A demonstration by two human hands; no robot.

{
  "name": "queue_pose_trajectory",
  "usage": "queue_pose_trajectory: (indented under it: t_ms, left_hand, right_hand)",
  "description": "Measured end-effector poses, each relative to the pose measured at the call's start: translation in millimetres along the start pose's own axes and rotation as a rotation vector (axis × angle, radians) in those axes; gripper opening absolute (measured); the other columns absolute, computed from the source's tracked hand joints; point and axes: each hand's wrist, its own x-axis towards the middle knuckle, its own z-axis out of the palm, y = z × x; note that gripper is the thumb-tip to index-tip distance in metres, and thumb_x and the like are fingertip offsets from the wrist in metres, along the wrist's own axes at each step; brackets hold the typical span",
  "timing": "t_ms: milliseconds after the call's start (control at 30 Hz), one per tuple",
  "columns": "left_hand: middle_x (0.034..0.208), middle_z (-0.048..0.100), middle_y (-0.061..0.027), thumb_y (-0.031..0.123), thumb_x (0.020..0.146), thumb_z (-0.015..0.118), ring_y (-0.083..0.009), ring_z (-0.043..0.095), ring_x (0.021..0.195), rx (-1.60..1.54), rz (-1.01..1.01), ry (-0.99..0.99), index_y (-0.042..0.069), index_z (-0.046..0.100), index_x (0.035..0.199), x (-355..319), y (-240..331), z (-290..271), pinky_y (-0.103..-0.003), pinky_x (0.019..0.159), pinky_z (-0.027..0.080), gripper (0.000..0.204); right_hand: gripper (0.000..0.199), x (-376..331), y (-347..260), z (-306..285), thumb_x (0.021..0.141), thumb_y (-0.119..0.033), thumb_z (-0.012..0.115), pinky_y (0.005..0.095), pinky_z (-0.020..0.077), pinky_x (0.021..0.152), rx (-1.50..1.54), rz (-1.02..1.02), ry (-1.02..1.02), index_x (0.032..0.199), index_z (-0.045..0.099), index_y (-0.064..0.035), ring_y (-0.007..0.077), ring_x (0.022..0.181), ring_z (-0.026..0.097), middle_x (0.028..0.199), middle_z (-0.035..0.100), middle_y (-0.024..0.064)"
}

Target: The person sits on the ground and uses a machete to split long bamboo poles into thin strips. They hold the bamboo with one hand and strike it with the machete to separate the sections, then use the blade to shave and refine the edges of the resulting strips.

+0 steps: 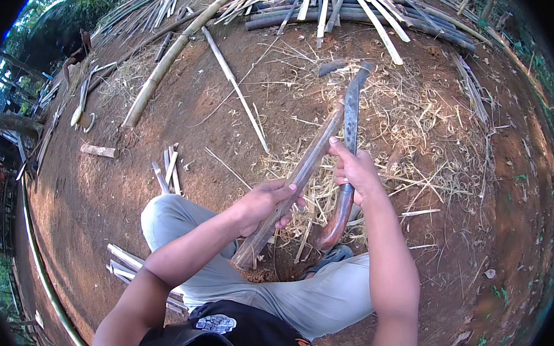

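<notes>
Both hands sit at the centre of the frame, each closed on something. The left hand [267,201] wraps around a split bamboo stave [296,181], fingers curled over its upper face about midway along. The right hand [354,172] grips a long curved knife [350,114] where the reddish-brown handle meets the dark blade, thumb raised along the blade.

The stave runs diagonally from lower centre, where its butt rests on the dirt between the person's knees, up to the right, where its tip meets the blade near the upper centre. The knife's handle curves down below the right hand toward a sandalled foot [332,257]. Stave and blade cross just above the two hands, which are close together but apart.

Grey trousers [183,221] frame the work below. Pale shavings [415,131] cover the ground right of the hands and above them. Left of the hands the reddish earth is mostly bare, with a few short offcuts [168,168] and a long thin strip [235,86] lying toward the upper centre. A thick bamboo pole [162,62] slants across the upper left, and stacked poles [359,11] line the top edge. More split strips [123,262] lie beside the left knee.
</notes>
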Motion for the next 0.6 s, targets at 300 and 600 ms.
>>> queue_pose_trajectory:
  t_ms: [300,600]
  left_hand:
    - [0.119,0.061,-0.0156,0.030,0.106,0.039,-0.0186,0.065,0.077,-0.014,-0.090,-0.160,0.000,0.048,0.131,-3.0,-3.6,3.9,-0.032,0.068,0.055,0.040]
    - [0.128,0.057,-0.0208,0.018,0.081,0.077,-0.0317,0.058,0.118,1.165,1.099,0.248,-0.003,0.039,0.141,-58.4,-0.1,-7.7,-0.039,0.098,0.047,0.074]
  right_hand:
    - [0.023,13.2,10.4,-5.4,0.088,-0.014,0.073,0.0190,0.0282,0.037,0.105,0.016,0.025,0.080,0.052,-0.0098,0.0015,0.043,0.034,0.059,0.041,-0.0093]
    - [0.016,35.7,18.5,-26.3,0.085,-0.011,0.071,0.0218,0.0293,0.040,0.249,0.019,0.136,0.085,0.058,-0.0023,0.0050,0.044,0.035,0.064,0.049,-0.0022]
